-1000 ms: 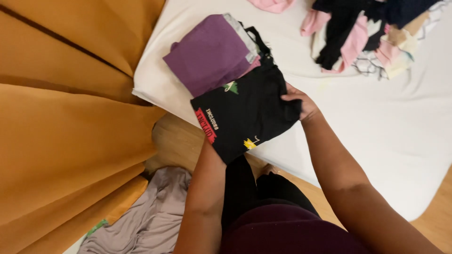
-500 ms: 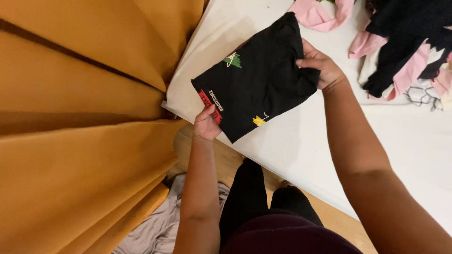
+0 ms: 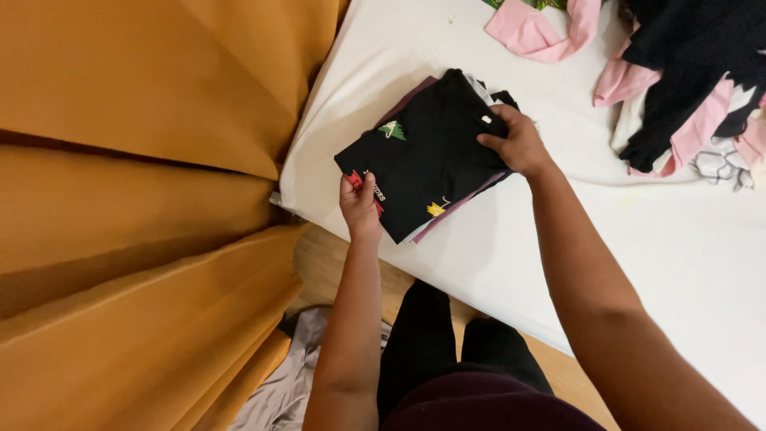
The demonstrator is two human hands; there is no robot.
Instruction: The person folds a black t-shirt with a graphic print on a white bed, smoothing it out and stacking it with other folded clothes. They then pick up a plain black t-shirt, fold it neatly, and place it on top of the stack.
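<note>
White bed (image 3: 558, 239) seen from above, mustard curtain (image 3: 144, 199) hung left of it. Folded black shirt (image 3: 431, 156) laid on top of small stack of folded clothes (image 3: 459, 209) at bed's near-left corner. Left hand (image 3: 359, 203) closed on shirt's near corner, thumb on top. Right hand (image 3: 519, 144) pressed on shirt's far edge, fingers curled over fabric. Loose pink and black clothes (image 3: 678, 88) heaped at bed's far side, well apart from stack
</note>
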